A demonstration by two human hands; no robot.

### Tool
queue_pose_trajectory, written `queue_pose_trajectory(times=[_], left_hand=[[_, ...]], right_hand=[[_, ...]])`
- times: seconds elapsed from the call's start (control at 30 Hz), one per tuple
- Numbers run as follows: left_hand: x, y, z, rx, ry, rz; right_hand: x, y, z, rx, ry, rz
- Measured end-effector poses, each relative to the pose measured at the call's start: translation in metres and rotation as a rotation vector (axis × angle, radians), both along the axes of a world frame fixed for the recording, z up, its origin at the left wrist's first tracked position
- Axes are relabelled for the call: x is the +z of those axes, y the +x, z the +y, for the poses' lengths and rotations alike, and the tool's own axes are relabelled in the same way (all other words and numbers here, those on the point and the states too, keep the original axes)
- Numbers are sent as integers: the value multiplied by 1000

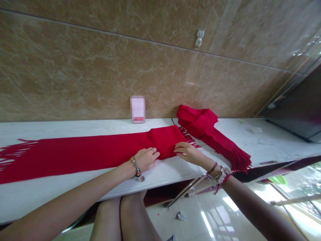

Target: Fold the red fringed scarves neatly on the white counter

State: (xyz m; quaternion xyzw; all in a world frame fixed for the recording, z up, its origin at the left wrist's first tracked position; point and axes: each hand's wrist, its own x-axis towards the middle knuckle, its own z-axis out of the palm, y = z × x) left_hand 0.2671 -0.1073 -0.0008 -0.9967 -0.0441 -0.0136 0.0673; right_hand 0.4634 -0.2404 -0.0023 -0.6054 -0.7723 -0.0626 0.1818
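A long red scarf lies flat along the white wood-grain table, its fringe spread at the left. Its right part looks doubled over, with more fringe showing beyond that end. My left hand is closed, with curled fingers at the scarf's near edge; the fingertips are partly hidden. At the right end, my right hand pinches the near corner of the same scarf between thumb and fingers. Just beyond it lies a second red scarf, loosely folded, with its fringe hanging at the table's front edge.
A small pale card or box, blurred, stands against the brown marbled wall. On the wall is a white cat-shaped hook. A dark appliance-like block stands at the far right. My knees are under the table's front edge.
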Motion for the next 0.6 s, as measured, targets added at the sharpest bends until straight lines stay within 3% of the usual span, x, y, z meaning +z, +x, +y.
queue_pose_trajectory(times=[0.2, 0.33, 0.47, 0.6], left_hand=[[7, 9, 9, 56, -126, -195], [5, 32, 25, 329, -221, -237], [-7, 51, 39, 577, -307, -76], [-14, 53, 43, 661, -345, 8]], right_hand=[[14, 0, 12, -31, 31, 90], [23, -7, 50, -221, 77, 51], [12, -14, 82, -360, -82, -110], [-8, -5, 86, -399, -167, -181]])
